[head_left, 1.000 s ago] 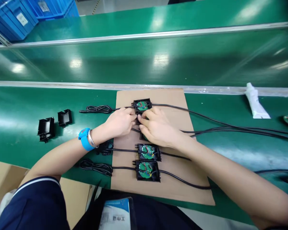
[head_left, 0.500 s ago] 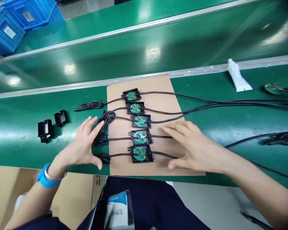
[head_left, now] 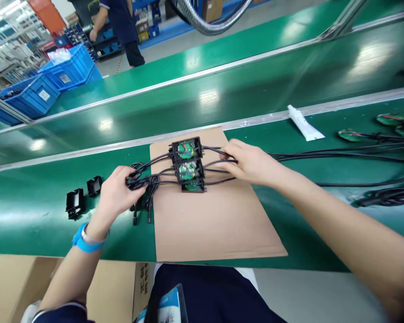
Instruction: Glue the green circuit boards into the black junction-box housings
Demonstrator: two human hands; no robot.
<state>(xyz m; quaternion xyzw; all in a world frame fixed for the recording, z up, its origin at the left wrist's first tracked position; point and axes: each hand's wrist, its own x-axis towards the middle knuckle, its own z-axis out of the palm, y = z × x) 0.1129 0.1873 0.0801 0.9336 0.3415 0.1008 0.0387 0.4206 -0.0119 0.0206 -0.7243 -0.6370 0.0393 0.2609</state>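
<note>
Head view: the circuit-board housings (head_left: 187, 163), spread in a row half a second before, were now bunched together at the far edge of the cardboard sheet (head_left: 208, 224). The left hand (head_left: 116, 195) had closed around their coiled leads (head_left: 148, 181), and the right hand (head_left: 252, 161) gripped the long cables (head_left: 323, 155).

I make out three black boxes (head_left: 187, 165) stacked between the hands, though the lowest shows only a sliver under the others. The left hand (head_left: 116, 195) closes over the coiled cables (head_left: 144, 181), its fingertips buried in the bundle, so I cannot count the strands it grips. The long cables (head_left: 357, 154) leave by the right edge, ends unseen. The top edge cuts the distant person (head_left: 121, 22) at the shoulders. The card (head_left: 164, 309) at the bottom is cropped and its print is unreadable. The right forearm (head_left: 373, 269) blurs towards the corner.
</note>
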